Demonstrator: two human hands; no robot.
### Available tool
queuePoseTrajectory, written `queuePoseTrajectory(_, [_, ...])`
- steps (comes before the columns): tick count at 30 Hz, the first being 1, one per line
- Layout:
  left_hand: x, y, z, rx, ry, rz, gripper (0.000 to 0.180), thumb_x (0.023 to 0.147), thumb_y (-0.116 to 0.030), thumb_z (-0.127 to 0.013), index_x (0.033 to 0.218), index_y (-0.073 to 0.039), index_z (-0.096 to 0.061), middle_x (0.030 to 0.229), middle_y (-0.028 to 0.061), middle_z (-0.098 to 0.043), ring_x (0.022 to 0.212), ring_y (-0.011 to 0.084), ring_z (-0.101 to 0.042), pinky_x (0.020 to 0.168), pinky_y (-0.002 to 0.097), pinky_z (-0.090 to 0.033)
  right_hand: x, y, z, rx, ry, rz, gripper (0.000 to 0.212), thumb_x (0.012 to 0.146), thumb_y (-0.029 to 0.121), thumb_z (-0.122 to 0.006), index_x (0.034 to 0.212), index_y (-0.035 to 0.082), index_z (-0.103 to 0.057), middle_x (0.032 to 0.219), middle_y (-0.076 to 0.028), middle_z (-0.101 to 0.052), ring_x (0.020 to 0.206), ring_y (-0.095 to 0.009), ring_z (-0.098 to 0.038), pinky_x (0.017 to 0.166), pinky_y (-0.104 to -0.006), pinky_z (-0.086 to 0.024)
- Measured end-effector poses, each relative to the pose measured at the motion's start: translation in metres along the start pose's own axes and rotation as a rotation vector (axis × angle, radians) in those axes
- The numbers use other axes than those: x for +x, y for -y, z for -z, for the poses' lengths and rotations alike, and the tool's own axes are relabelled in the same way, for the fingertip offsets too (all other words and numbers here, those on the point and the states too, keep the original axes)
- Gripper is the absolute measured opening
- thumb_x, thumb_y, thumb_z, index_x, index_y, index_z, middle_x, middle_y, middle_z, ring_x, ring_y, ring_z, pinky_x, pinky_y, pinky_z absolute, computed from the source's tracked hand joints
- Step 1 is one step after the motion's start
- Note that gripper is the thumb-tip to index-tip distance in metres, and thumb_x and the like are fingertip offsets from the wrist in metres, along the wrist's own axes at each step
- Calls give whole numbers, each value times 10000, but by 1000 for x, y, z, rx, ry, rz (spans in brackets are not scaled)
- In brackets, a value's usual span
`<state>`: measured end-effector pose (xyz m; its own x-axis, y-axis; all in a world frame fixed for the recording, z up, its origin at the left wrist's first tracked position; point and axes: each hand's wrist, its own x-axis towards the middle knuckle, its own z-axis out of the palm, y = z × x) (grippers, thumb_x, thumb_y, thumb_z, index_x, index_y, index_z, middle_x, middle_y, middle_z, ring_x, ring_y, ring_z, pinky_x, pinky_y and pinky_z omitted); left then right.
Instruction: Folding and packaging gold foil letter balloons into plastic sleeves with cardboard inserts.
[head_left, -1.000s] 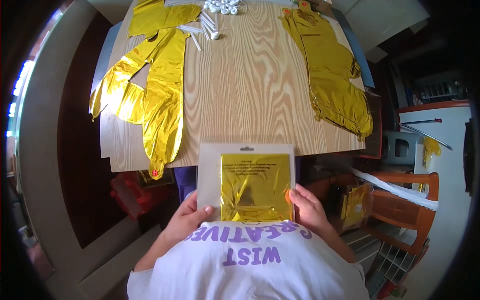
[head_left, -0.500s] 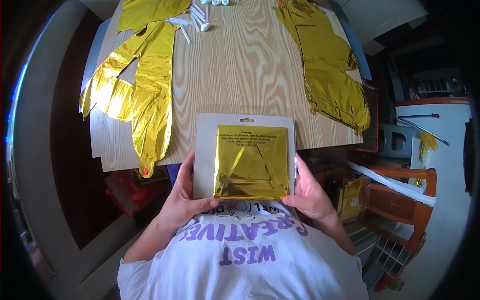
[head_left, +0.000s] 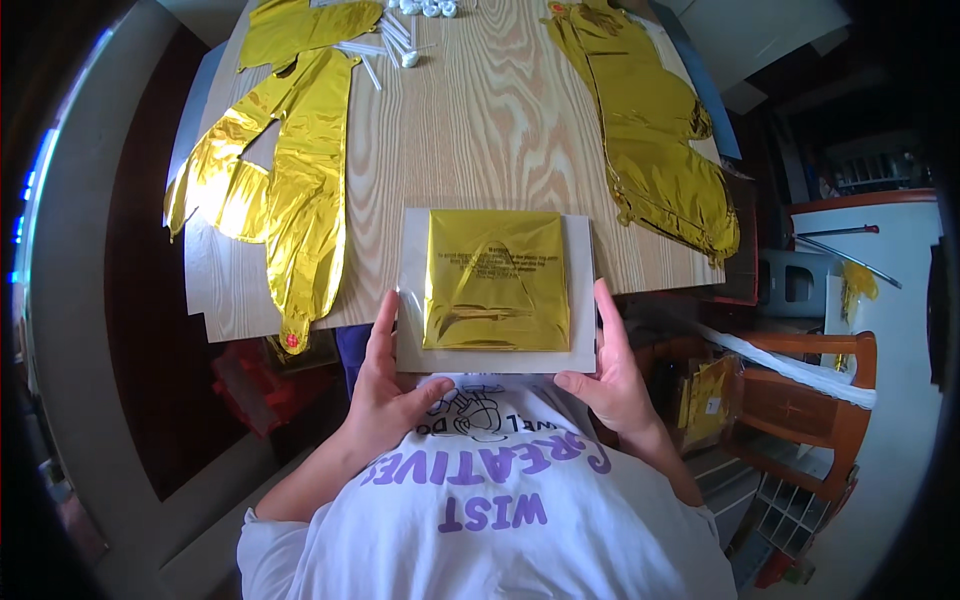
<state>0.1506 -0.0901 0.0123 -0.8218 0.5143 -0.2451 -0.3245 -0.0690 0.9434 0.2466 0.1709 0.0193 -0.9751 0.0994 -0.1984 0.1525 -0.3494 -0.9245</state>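
Note:
A flat package (head_left: 583,250) with a pale grey card and a folded gold foil balloon (head_left: 495,280) lies between my hands, partly over the table's near edge. The balloon covers most of the card, and dark print runs across it. My left hand (head_left: 390,385) holds the package's left side, fingers along the edge and thumb spread below the lower corner. On the opposite side my right hand (head_left: 615,385) holds it likewise, its thumb pointing inward below the card. Any fingers beneath the package are hidden.
Flat gold foil balloons lie on the wooden table (head_left: 450,130): one long balloon (head_left: 305,190) at left, another balloon (head_left: 650,130) at right. White straws (head_left: 392,40) and white ribbon rolls (head_left: 430,8) sit at the far side. A wooden chair (head_left: 850,400) stands at right.
The package has moved up, away from my body, and the folded balloon sits higher on the card, covering its hang hole. My thumbs have come off the package's lower edge.

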Motion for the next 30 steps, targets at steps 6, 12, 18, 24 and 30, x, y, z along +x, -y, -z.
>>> queuePoseTrajectory(6, [5, 4, -6, -170, -123, 24, 1005, 825, 115, -754, 1614, -43, -152, 1508, 152, -444, 1320, 210, -530, 1070, 342, -495, 5, -9, 10, -92, -13, -17, 952, 949, -11, -671, 1630, 68, -12, 1287, -143, -634, 1039, -153, -668, 799, -269, -546])
queuePoseTrajectory(12, [8, 26, -6, -119, -177, -17, 935, 840, 143, -723, 1592, -30, -195, 1439, 176, -520, 1227, 216, -606, 1037, 351, -530, 7, -25, 11, -105, -114, -3, 913, 954, 20, -691, 1629, 68, -78, 1154, -122, -719, 901, -145, -710, 747, -251, -557])
queuePoseTrajectory(18, [10, 20, -5, 291, -197, 87, 968, 852, 18, -785, 1600, -39, -172, 1057, 138, -726, 816, 204, -721, 744, 330, -607, 8, -28, 19, -159, -170, -29, 809, 947, 8, -696, 1603, 49, -224, 1096, -103, -728, 857, -120, -701, 717, -239, -563])
queuePoseTrajectory(24, [17, -44, 0, 1456, -122, -353, 996, 730, -463, -858, 1496, 5, -426, 930, 127, -654, 802, 290, -664, 738, 440, -505, 27, -12, 26, -610, -221, -22, 706, 868, 30, -777, 1502, 75, -471, 962, -121, -736, 685, -136, -686, 591, -272, -553])
queuePoseTrajectory(30, [75, -18, -2, 1391, 243, -737, 716, 850, -329, -759, 1482, -124, -494, 1545, 164, -437, 1459, 385, -377, 1200, 549, -278, 29, 24, 31, -1369, -156, 99, 704, 786, 204, -848, 1430, 159, -569, 900, -140, -719, 760, -287, -700, 680, -396, -561])
